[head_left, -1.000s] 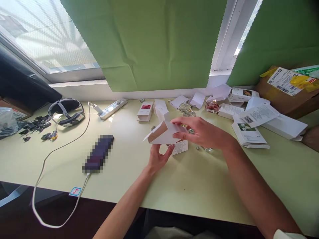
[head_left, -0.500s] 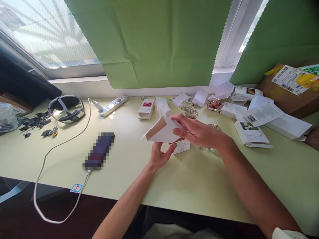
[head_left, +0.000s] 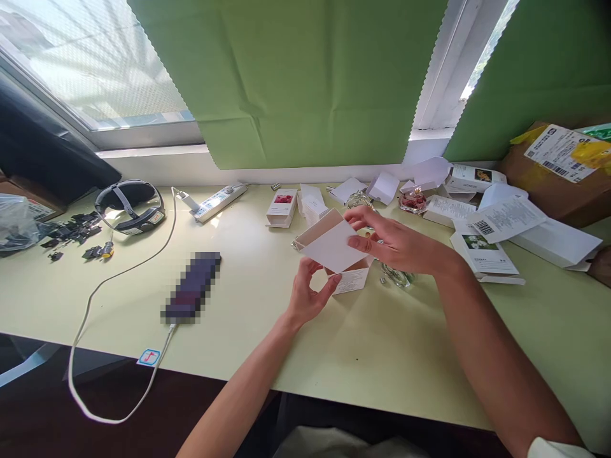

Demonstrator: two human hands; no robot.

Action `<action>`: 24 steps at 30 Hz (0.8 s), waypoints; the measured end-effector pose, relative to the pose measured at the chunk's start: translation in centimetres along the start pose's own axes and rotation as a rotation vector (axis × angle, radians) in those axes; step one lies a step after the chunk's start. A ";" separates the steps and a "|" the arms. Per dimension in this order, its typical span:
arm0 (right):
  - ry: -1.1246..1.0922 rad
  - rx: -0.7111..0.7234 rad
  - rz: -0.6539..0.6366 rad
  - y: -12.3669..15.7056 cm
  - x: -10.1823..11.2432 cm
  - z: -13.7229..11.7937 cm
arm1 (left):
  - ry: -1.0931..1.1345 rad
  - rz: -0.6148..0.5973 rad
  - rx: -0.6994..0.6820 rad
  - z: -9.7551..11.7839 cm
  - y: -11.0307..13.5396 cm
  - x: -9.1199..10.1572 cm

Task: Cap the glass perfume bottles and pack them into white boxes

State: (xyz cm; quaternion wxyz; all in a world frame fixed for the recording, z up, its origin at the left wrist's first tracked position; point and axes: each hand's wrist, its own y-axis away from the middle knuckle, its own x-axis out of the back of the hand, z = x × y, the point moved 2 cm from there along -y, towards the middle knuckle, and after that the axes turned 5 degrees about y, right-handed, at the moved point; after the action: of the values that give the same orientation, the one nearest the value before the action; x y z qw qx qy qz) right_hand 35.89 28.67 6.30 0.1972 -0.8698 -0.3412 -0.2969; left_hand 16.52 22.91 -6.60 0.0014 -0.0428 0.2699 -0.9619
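My right hand [head_left: 382,238] is closed on a white carton [head_left: 331,248], thumb on its near face and fingers over its top. The carton is tilted, and its open end at the left shows an inner wall. Just below it, a white box printed with small text [head_left: 352,281] sits low over the table. My left hand [head_left: 308,294] curls at that box's left side, thumb against its printed face; the raised carton partly hides its far side. Right of the box, beneath my right wrist, glass pieces [head_left: 398,277] lie on the table.
Behind are a white box with a red picture [head_left: 281,207] and a glass with dark red contents [head_left: 413,201]. Several white cartons [head_left: 487,254] pile up at right beside a brown parcel [head_left: 544,165]. At left lie a phone on a cable [head_left: 193,286], power strip [head_left: 217,203] and headset [head_left: 131,207].
My right hand and the white carton have shifted right, and the carton has turned so that its open end faces more upward. My left hand has stayed nearly in place.
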 end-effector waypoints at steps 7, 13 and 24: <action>0.003 0.002 0.052 -0.1 -0.3 0.4 | -0.012 -0.001 0.013 -0.5 0.1 0.2; 0.013 0.006 0.063 0.0 -0.2 0.5 | -0.020 -0.012 0.017 -0.5 0.0 0.3; 0.013 -0.056 0.017 0.7 0.4 -0.4 | -0.009 -0.009 0.032 -0.5 0.0 0.3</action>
State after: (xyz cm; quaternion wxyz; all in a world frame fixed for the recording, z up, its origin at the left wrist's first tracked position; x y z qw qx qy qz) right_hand 36.46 28.17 6.82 0.1775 -0.8760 -0.3239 -0.3103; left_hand 16.19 23.18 -6.99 -0.0008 -0.0483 0.2544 -0.9659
